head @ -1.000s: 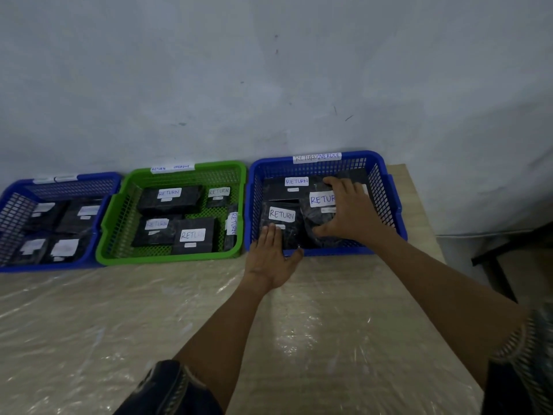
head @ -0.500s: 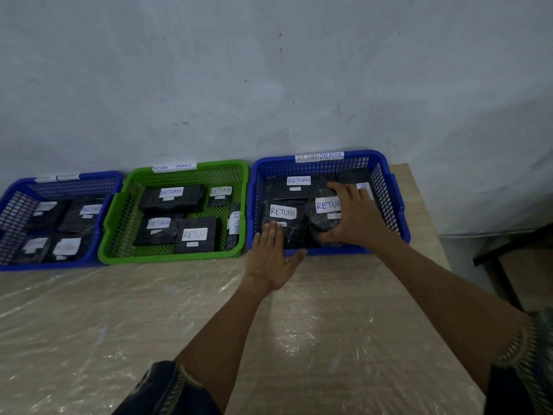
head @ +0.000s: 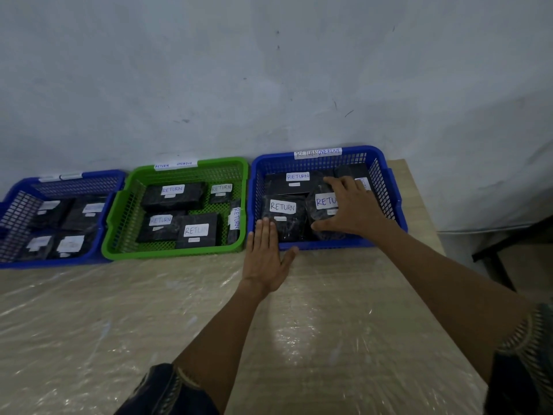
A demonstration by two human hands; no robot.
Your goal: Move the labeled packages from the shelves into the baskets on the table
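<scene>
Tabletop (head: 119, 324) film glints. Right grip (head: 356, 211) clasps a package (head: 324, 202) inside the blue basket (head: 344, 244); left grip (head: 264, 262), fingers (head: 265, 232) flat, braces its rim. Best lower it flat, label up.

A tag (head: 175, 165) on the green basket (head: 176, 253) reads "RETURN OVERDUE". The right blue basket (head: 335, 243) has a tag (head: 317, 153) reading "RETURNOVERDUE". The black packages (head: 173, 196) in both baskets carry white "RETURN" labels.

A black RETURN package (head: 325, 202) is being gripped inside the right blue basket (head: 389, 187) by the right grip (head: 356, 211), with the thumb at its near edge and the fingers over its top. The left grip (head: 266, 259) is being laid flat, fingers straight, across that basket's near rim. A green basket (head: 119, 229) is being carried alongside on the plastic-covered surface (head: 149, 324).
</scene>
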